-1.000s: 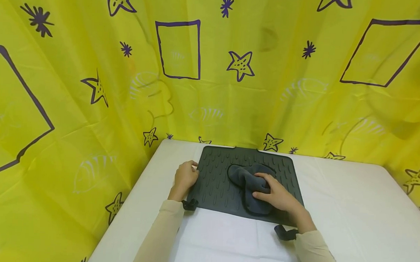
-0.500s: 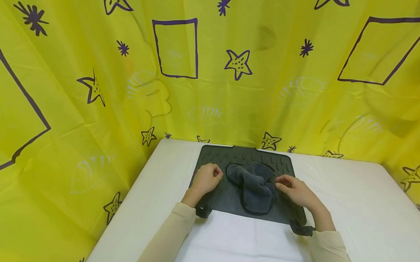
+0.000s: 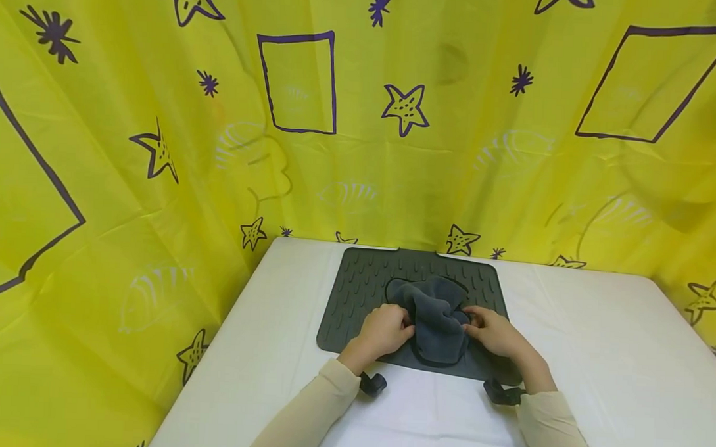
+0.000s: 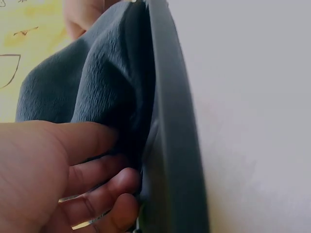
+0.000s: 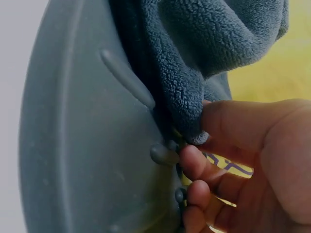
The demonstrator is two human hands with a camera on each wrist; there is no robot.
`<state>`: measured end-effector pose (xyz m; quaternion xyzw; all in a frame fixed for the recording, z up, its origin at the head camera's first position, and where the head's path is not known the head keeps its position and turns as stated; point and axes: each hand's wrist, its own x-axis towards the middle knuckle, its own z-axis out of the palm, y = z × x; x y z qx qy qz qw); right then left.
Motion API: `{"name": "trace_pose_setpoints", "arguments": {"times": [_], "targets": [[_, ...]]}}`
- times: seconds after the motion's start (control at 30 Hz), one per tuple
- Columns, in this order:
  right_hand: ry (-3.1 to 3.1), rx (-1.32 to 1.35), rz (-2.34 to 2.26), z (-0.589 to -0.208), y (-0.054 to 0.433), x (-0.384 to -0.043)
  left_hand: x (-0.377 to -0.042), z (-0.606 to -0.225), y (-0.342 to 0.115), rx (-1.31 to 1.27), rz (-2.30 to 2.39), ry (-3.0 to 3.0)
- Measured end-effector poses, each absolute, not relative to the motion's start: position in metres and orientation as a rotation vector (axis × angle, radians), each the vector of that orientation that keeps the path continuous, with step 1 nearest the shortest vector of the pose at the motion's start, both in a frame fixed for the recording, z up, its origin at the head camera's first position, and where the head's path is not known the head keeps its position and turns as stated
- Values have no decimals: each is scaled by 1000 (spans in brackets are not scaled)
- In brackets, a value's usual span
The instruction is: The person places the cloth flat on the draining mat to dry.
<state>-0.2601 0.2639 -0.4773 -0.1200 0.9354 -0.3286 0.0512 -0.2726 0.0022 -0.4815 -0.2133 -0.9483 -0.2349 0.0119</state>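
Your right hand (image 3: 493, 331) pinches a bunched cloth (image 3: 440, 331); your left hand (image 3: 385, 331) touches it, grip unclear. Printed stars (image 3: 405, 109) mark the curtain (image 3: 419, 166).

The head view looks down; close, seemingly sideways wrist views share cloth (image 3: 440, 331).

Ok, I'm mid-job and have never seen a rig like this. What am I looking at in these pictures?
There is no machine: the grips are two bare hands, the left hand and the right hand. The wide picture comes from a head-worn camera looking forward and down. The close-ups come from one camera on each wrist; things look turned sideways there. A ridged mat lies on a white-covered table, with a crumpled blue-grey cloth on it; a yellow curtain hangs behind. The right hand appears to pinch the cloth's edge. The left hand touches the cloth's other side; its fingertips are partly hidden, so I can't say whether it pinches.
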Motion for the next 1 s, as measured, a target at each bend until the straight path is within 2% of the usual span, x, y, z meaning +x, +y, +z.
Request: {"name": "trace_pose_setpoints", "arguments": {"times": [0.27, 0.53, 0.77, 1.0], "targets": [[2830, -237, -1069, -476, 265, -260, -273, -484, 3, -616, -798, -2937], [2831, -46, -1144, -465, 275, -258, -286, -475, -17, -477, -865, -2892], [2760, -46, -1181, -459, 285, -257, -297, -465, -42, -344, -942, -2876], [2691, -118, -1188, -454, 294, -255, -304, -458, -60, -392, -1054, -2906]]}}
